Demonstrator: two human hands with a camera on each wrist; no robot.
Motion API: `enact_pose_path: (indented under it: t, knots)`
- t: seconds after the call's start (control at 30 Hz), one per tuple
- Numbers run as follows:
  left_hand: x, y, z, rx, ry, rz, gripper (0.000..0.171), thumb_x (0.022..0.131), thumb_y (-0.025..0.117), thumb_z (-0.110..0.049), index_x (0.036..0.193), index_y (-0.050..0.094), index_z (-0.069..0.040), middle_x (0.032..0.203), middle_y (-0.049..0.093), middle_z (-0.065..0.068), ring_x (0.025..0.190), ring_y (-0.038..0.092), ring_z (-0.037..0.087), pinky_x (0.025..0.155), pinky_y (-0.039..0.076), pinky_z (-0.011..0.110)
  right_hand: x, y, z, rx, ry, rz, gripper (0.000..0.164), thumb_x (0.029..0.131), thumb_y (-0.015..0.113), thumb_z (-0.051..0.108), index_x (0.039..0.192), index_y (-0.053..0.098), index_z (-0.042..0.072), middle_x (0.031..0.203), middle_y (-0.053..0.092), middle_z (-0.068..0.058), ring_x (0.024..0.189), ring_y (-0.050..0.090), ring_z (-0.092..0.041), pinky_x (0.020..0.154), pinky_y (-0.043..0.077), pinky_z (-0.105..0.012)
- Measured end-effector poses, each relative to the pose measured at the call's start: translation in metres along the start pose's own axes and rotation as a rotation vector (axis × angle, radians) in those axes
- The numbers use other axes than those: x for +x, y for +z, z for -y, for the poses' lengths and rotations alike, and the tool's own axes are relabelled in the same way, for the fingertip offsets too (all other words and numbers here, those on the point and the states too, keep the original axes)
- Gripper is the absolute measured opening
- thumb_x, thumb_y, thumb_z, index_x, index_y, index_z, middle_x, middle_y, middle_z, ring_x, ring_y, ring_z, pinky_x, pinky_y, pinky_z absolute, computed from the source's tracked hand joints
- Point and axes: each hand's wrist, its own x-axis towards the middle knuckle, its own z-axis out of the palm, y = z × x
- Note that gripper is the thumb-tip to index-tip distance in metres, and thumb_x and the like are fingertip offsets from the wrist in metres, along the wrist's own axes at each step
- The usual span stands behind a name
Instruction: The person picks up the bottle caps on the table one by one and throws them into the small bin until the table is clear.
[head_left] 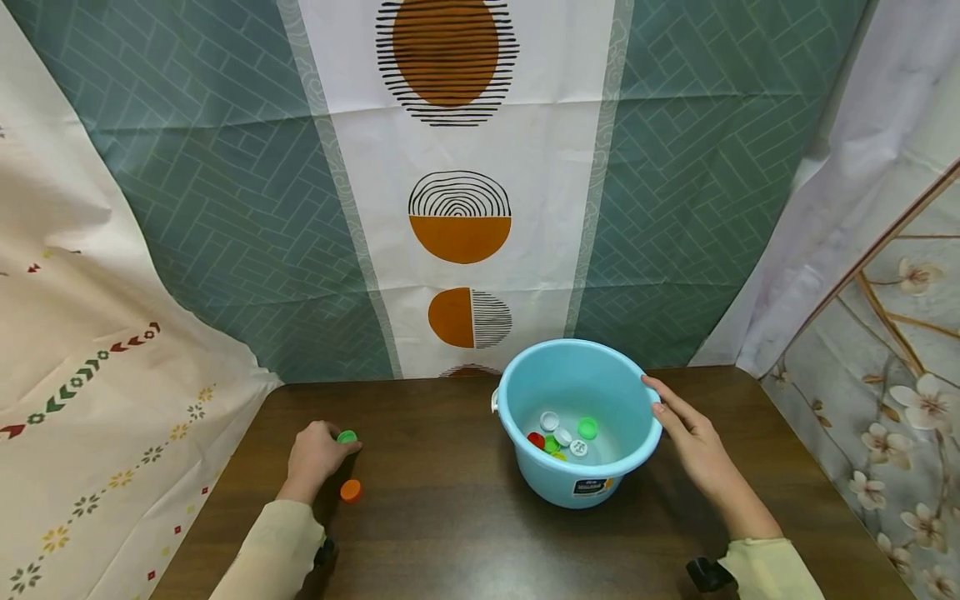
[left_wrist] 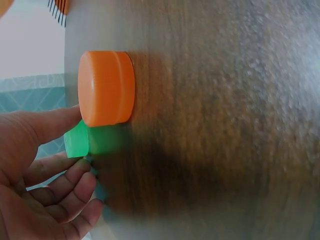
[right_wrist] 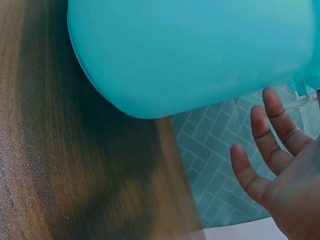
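Observation:
My left hand is low at the table's left, thumb and forefinger on either side of a green bottle cap, pinching it. In the left wrist view the green cap shows between thumb and fingers, partly behind an orange bottle cap. That orange cap lies on the table nearer to me. A light blue bucket stands upright right of centre. My right hand rests its fingertips on the bucket's right rim; in the right wrist view, three loosely extended fingers show beside the bucket wall.
Inside the bucket lie several bottle caps: white, green, red and yellow. A white handle joint sits on its left rim. The brown table ends at a patterned cloth behind, with more cloths at both sides.

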Motion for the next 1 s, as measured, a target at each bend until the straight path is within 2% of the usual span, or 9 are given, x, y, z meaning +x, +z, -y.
enact_pose_path:
  t: [0.27, 0.53, 0.7, 1.0]
  knots:
    - [-0.003, 0.0, -0.008, -0.036, 0.038, -0.031, 0.051, 0.079, 0.081, -0.035, 0.107, 0.068, 0.005, 0.097, 0.067, 0.018, 0.074, 0.059, 0.027, 0.059, 0.051, 0.041, 0.0, 0.0, 0.0, 0.003, 0.002, 0.002, 0.045, 0.106, 0.041, 0.032, 0.151, 0.038, 0.03, 0.155, 0.035, -0.001, 0.129, 0.038, 0.003, 0.09, 0.04, -0.012]
    - [-0.005, -0.003, -0.031, -0.097, 0.102, -0.103, 0.045, 0.081, 0.079, -0.033, 0.109, 0.07, 0.001, 0.093, 0.069, 0.012, 0.072, 0.062, 0.023, 0.055, 0.049, 0.037, 0.0, 0.001, 0.0, 0.0, 0.005, -0.002, 0.045, 0.106, 0.042, 0.032, 0.151, 0.038, 0.029, 0.154, 0.036, -0.002, 0.128, 0.039, 0.003, 0.089, 0.04, -0.013]
    - [-0.007, -0.004, -0.048, -0.156, 0.155, -0.121, 0.044, 0.082, 0.078, -0.031, 0.112, 0.069, -0.001, 0.094, 0.069, 0.011, 0.071, 0.062, 0.021, 0.053, 0.048, 0.034, 0.0, 0.001, 0.0, 0.015, -0.003, 0.0, 0.045, 0.106, 0.042, 0.031, 0.151, 0.038, 0.029, 0.154, 0.036, -0.003, 0.128, 0.039, 0.003, 0.09, 0.04, -0.013]
    - [-0.011, -0.006, -0.078, -0.302, 0.247, -0.188, 0.038, 0.081, 0.081, -0.028, 0.111, 0.071, -0.006, 0.089, 0.069, 0.005, 0.081, 0.062, 0.022, 0.068, 0.051, 0.035, 0.0, 0.001, -0.001, 0.009, -0.008, -0.001, 0.045, 0.106, 0.042, 0.031, 0.151, 0.038, 0.029, 0.154, 0.036, -0.001, 0.129, 0.038, 0.003, 0.09, 0.039, -0.013]
